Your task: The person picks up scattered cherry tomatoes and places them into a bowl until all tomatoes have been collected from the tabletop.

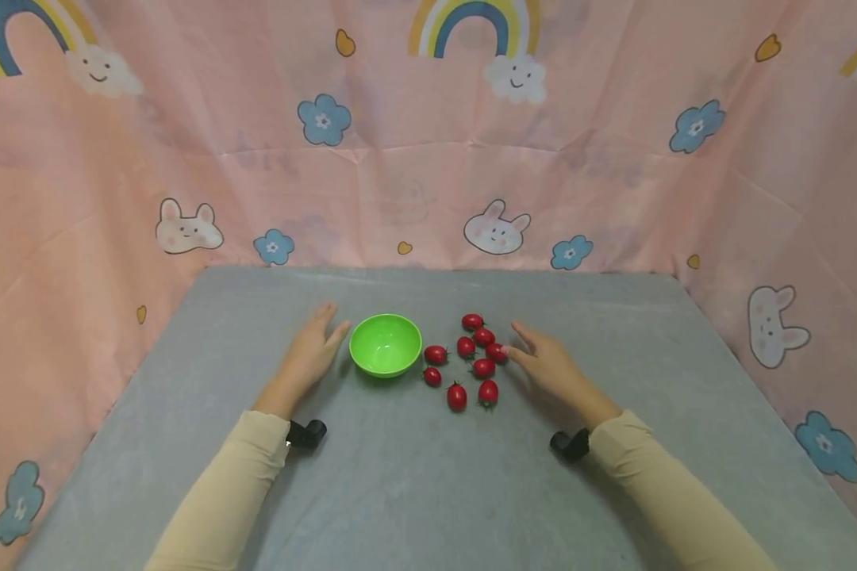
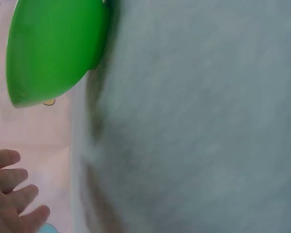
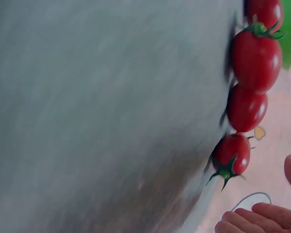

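Observation:
A bright green bowl [image 1: 386,366] stands upright on the table, with nothing in it. My left hand [image 1: 304,361] is just left of the bowl, fingers spread and the thumb close to its rim. In the left wrist view the bowl's side [image 2: 53,53] shows above the fingers [image 2: 22,198]. Several red cherry tomatoes [image 1: 457,398] with green stalks lie loose to the right of the bowl. At their right side is my right hand [image 1: 553,371], its thumb tip overlapping one tomato [image 1: 495,354] in the head view. The right wrist view shows a row of tomatoes [image 3: 256,60] beyond the relaxed fingers [image 3: 262,218].
The grey tabletop [image 1: 414,492] reaches back to a pink printed curtain [image 1: 400,182], which also hangs along both sides. Black wrist mounts [image 1: 307,434] sit at the cuffs of the beige sleeves [image 1: 221,492].

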{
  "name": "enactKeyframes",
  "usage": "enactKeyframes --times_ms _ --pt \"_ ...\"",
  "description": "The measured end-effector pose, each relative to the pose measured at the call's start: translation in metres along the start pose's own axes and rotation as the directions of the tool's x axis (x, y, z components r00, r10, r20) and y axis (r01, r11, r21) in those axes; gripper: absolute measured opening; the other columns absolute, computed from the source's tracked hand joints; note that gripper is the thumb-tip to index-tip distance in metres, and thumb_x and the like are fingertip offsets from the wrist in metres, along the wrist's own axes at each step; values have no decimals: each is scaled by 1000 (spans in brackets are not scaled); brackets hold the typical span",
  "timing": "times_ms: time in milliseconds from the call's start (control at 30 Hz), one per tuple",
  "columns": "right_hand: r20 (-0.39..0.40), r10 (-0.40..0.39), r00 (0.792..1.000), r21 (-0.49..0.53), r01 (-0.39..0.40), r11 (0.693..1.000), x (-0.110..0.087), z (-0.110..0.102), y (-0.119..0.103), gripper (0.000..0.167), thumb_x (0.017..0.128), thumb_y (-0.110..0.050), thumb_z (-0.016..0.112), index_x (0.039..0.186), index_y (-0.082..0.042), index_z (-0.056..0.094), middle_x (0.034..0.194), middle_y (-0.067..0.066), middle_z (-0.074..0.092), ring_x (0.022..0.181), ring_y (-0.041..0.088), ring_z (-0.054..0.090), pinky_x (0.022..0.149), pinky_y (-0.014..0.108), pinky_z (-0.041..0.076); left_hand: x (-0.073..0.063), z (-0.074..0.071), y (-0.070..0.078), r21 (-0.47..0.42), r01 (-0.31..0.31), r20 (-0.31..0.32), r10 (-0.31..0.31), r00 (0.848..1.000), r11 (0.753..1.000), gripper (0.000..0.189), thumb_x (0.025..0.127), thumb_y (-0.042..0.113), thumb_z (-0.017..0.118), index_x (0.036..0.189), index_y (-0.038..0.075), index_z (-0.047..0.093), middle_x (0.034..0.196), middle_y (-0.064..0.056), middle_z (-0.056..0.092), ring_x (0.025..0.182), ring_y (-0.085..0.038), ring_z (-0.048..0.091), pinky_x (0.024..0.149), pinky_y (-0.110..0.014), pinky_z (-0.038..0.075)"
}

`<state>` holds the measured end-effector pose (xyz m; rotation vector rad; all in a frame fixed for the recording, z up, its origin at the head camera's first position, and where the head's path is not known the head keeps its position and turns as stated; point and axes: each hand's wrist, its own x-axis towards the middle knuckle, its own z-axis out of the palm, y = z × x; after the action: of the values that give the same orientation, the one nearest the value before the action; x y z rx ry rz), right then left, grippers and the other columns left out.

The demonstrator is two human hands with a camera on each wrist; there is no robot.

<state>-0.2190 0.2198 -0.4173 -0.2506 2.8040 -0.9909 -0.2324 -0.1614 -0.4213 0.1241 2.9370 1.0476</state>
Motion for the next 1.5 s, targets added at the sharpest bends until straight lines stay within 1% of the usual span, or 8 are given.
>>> enactKeyframes --times_ms 167,333,467,600,733,933,1200,1500 --pt "-7 11 1000 103 -10 995 -1 2 -1 63 103 -31 53 153 2 32 155 24 38 141 42 40 115 54 36 -3 8 -4 -130 30 -13 -32 999 991 60 107 41 39 156 7 29 166 -13 21 153 -33 19 125 -51 17" --pt "-8 27 1000 156 -25 987 -1 4 -1 61 104 -30 53 152 3 35 154 24 40 141 41 41 115 53 37 -5 14 -5 -232 51 -11 -55 998 971 62 106 47 38 157 13 31 166 -7 22 153 -30 20 125 -51 19" --pt "-6 50 999 198 -48 979 -2 6 -1 60 103 -29 54 151 2 37 152 23 43 141 40 42 115 54 37 -8 17 -3 -300 69 -3 -73 997 951 62 105 50 37 156 14 32 164 -7 27 151 -31 25 124 -50 23" --pt "-7 68 998 228 -64 972 -2 7 -2 58 103 -29 56 149 2 40 151 23 46 140 39 43 115 53 37 -8 21 -1 -355 66 -24 -80 997 933 56 106 42 41 154 12 37 160 -10 35 147 -33 34 121 -51 29" --pt "-15 85 996 250 -79 965 -2 9 -2 58 102 -30 57 149 1 42 149 22 49 139 38 45 115 53 37 -9 25 2 -422 81 -34 -105 994 903 53 106 40 44 151 12 43 158 -12 40 146 -32 36 121 -49 30" --pt "-27 108 994 293 -96 951 -2 11 0 57 101 -31 59 147 0 46 146 21 52 138 36 47 114 52 39 -12 31 1 -535 104 -43 -150 988 838 51 105 40 46 148 11 47 156 -10 43 146 -28 37 121 -45 32" --pt "-34 146 989 363 -124 924 -1 13 5 56 99 -31 62 146 -2 48 146 18 54 139 33 47 115 51 38 -15 37 2 -615 103 -49 -168 985 782 51 104 42 50 146 14 50 154 -6 47 143 -24 42 116 -42 39" --pt "-46 166 985 375 -137 917 0 13 4 53 99 -28 61 144 -2 50 145 19 55 137 33 48 114 50 39 -15 40 4 -660 96 -64 -183 981 745 48 104 37 52 144 12 53 152 -6 50 142 -22 44 117 -41 39"
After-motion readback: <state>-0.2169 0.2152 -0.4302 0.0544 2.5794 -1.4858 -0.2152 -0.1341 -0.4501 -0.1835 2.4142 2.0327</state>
